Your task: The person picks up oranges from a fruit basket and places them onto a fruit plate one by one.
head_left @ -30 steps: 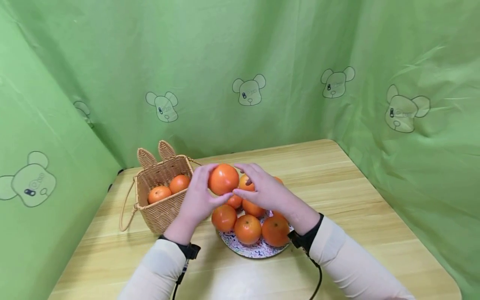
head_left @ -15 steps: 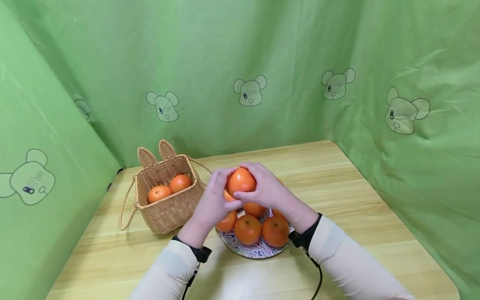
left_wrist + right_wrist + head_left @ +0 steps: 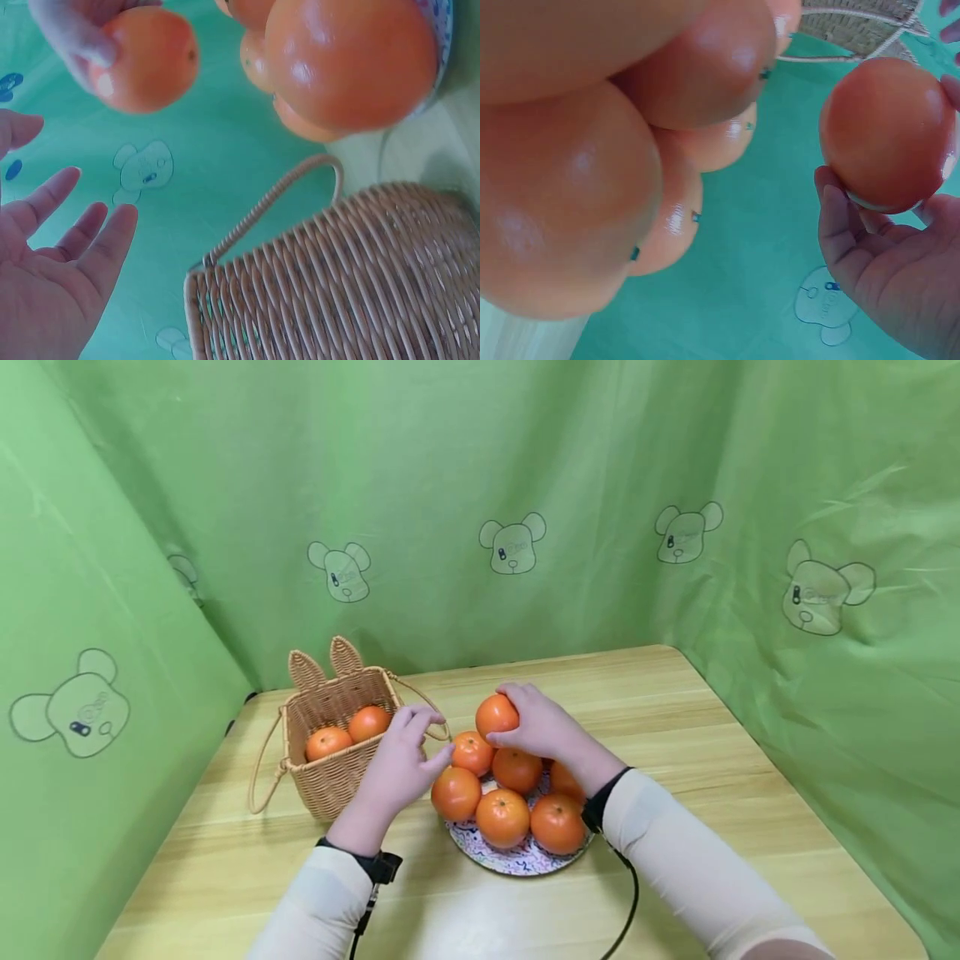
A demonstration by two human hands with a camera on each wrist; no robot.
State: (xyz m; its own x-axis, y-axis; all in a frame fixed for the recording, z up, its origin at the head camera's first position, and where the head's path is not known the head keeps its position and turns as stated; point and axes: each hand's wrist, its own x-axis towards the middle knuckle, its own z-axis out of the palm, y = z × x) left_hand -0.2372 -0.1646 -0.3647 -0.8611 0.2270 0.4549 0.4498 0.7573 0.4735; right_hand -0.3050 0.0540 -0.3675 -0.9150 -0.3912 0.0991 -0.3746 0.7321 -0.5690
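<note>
My right hand (image 3: 543,724) holds an orange (image 3: 496,715) above the back of a patterned plate (image 3: 491,856). In the right wrist view, fingers and thumb curl round that orange (image 3: 889,135). Several other oranges (image 3: 502,818) are on the plate. My left hand (image 3: 393,770) hovers between plate and basket with nothing in it; its fingers look loosely spread in the left wrist view (image 3: 56,277). Just left of it, a wicker basket (image 3: 330,787) with two rabbit ears contains two oranges (image 3: 328,743). The left forearm and hand hide part of the basket's right side.
A light wooden table (image 3: 720,827) carries everything. Green curtain (image 3: 420,460) with bear-head drawings surrounds its back and sides. The basket's rope handles (image 3: 264,777) stick out at both ends. A black cable (image 3: 636,893) hangs from each wrist strap.
Both hands were around one orange, which shifted rightward from the left hand's side. Now the left hand has let go and drawn back left, and the right hand alone holds the orange.
</note>
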